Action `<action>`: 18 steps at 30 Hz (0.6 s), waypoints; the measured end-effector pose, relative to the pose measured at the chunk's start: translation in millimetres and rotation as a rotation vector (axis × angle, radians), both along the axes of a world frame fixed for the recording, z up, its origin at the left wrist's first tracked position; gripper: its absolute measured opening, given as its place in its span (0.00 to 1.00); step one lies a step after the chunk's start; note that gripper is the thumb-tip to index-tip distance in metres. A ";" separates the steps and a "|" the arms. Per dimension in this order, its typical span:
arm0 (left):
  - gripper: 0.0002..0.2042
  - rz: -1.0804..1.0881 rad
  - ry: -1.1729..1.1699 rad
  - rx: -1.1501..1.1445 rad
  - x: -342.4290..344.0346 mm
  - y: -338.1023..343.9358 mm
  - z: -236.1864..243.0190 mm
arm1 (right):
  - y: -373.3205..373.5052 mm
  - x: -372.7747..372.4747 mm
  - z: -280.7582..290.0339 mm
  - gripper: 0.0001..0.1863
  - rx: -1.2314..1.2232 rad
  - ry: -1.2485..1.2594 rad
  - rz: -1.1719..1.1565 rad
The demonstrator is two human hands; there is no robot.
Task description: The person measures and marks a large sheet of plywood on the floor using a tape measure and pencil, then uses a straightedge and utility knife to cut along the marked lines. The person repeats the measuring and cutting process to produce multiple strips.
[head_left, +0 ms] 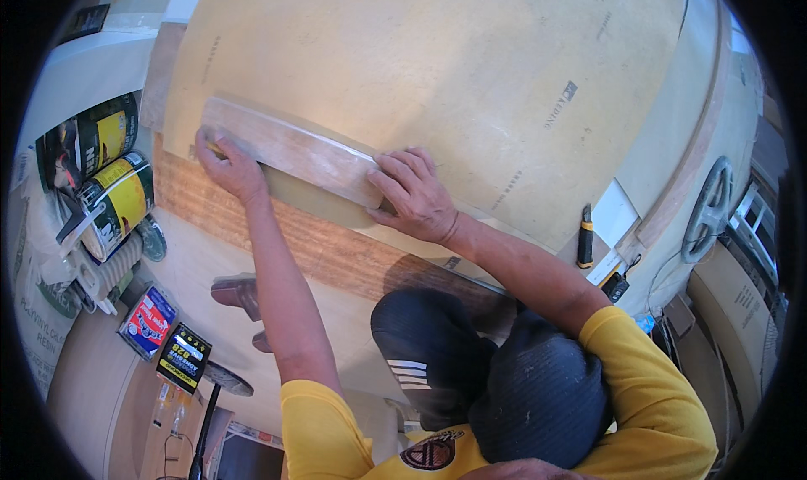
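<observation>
My left hand grips the left end of a pale wooden board, fingers bent round its edge; a small yellowish bit at those fingers is unclear. My right hand has its fingers curled over the board's right end. The board lies on a large tan sheet, along its near edge. Just below runs a long strip of brown wood. A black-and-yellow utility knife lies to the right of my right hand.
Paint cans and a white sack are at left, flat adhesive tins lower left. Brown footwear lies near my knees. A grey ring-shaped object and stacked cardboard are at right.
</observation>
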State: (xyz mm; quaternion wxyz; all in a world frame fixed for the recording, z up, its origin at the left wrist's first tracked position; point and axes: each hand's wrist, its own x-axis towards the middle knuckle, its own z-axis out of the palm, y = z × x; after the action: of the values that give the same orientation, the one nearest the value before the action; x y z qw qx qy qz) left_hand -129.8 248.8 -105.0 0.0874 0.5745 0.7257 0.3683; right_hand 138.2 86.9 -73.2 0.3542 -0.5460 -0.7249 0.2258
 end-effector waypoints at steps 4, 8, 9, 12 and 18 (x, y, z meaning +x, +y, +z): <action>0.19 -0.002 0.028 0.022 0.0 0.6 -0.8 | 0.1 -0.8 1.4 0.36 -0.021 -0.024 0.003; 0.18 -0.005 0.022 0.030 1.6 -0.3 -0.9 | -0.3 -0.8 1.6 0.35 -0.026 -0.043 -0.002; 0.18 -0.009 0.040 0.036 2.0 -0.6 -0.6 | -0.5 -0.7 1.7 0.35 -0.028 -0.042 -0.004; 0.18 -0.011 -0.010 0.026 2.5 -1.0 0.7 | -0.5 -0.6 1.9 0.34 -0.042 -0.049 0.001; 0.18 0.007 -0.063 0.016 1.7 -0.5 -0.4 | 0.5 -1.0 2.4 0.33 -0.022 -0.053 -0.008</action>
State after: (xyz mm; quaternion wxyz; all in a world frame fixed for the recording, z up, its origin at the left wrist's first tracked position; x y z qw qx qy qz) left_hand -128.1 248.4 -105.4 0.1040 0.5609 0.7216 0.3924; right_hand 137.3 87.3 -70.8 0.3296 -0.5584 -0.7294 0.2178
